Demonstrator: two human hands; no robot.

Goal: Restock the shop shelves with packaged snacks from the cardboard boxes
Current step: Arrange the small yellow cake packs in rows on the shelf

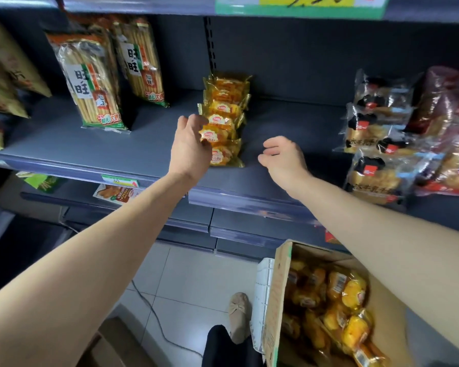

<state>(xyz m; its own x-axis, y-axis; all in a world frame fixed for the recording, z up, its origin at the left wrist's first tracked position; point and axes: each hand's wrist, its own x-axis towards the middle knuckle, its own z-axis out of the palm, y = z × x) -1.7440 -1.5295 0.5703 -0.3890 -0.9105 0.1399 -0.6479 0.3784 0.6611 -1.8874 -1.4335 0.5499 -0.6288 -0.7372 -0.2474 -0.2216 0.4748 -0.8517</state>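
Grey shop shelf [64,139]; tiled floor [186,274] below

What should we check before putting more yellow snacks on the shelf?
1. The snack packs stand in a tidy row on the shelf: ok.
2. The left hand steadies the row: it touches it; grip cannot tell.
3. The right hand is empty for the next pack: ok.
4. Bare room on the shelf right of the row: ok.
5. More packs wait in the box: ok.
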